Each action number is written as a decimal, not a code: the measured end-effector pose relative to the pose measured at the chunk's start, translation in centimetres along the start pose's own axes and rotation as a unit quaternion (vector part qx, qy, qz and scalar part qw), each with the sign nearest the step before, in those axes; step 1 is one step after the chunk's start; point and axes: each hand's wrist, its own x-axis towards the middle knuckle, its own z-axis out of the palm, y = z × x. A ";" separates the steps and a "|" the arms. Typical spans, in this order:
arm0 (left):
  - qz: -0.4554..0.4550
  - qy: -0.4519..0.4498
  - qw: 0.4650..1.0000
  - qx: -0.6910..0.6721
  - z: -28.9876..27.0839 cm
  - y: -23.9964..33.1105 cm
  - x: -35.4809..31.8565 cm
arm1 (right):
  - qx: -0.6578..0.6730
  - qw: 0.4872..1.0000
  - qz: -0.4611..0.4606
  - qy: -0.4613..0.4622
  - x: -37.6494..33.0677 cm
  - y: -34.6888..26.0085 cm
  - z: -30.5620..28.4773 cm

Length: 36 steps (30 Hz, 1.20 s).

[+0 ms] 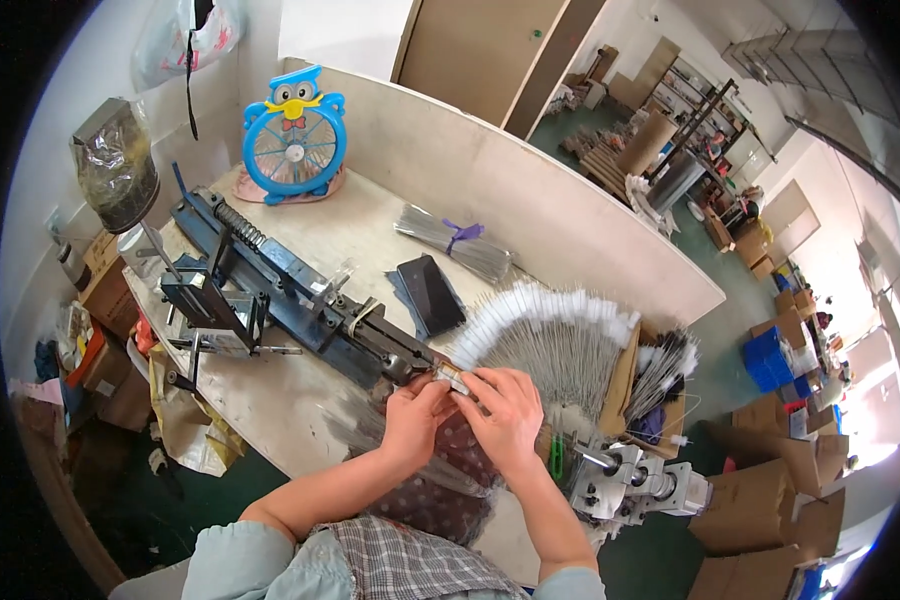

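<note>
My left hand [411, 418] and my right hand [505, 412] meet at the near end of a long dark metal bench device [315, 300]. Both hands are closed, thumbs and fingers pinched around a small pale metal part [452, 378] or a thin piece lying on it; what exactly they hold is too small to make out. A coil spring [238, 226] runs along the device's far end. Just beyond my right hand, many thin grey wires with fluffy white ends [540, 325] lie fanned out. Clear plastic and a dotted dark cloth [465, 440] lie beneath my wrists.
A black phone [430, 294], a wire bundle with a purple tie [458, 236] and a blue owl-shaped fan [295, 140] are on the table. A cranked fixture [210, 310] and a lamp [115, 165] stand left. A silver machine [638, 485] and boxes [760, 505] are at right.
</note>
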 end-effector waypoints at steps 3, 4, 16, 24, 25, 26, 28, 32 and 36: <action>0.009 -0.003 1.000 0.007 0.5 -0.8 0.2 | 0.019 1.000 0.006 0.015 -0.3 0.9 -0.3; 0.007 -0.004 1.000 0.005 0.4 -0.8 0.2 | 0.017 1.000 0.006 0.014 -0.3 0.8 -0.2; -0.006 0.002 1.000 -0.003 0.2 -0.5 0.2 | 0.012 1.000 -0.010 0.005 -0.3 0.9 -0.2; -0.021 0.026 0.999 -0.010 -0.1 -0.2 -0.1 | -0.007 0.999 0.014 -0.033 0.8 -0.9 -2.8; -0.023 0.022 0.999 -0.008 0.0 -0.2 -0.2 | -0.010 0.999 0.016 -0.030 0.4 -0.4 -2.8; -0.026 0.019 0.999 -0.006 0.2 0.0 -0.4 | -0.026 0.997 0.014 -0.067 -0.3 0.2 -2.6; -0.029 0.014 0.999 0.002 0.5 0.3 -0.8 | -0.041 0.994 0.015 -0.100 -0.8 0.7 -2.6; -0.043 0.004 0.998 0.046 0.8 0.8 -1.3 | -0.030 0.996 0.012 -0.085 -1.2 0.8 -2.9; -0.022 -0.029 0.995 0.093 0.4 0.8 -1.2 | 0.009 0.996 0.035 -0.083 -1.0 0.9 -3.3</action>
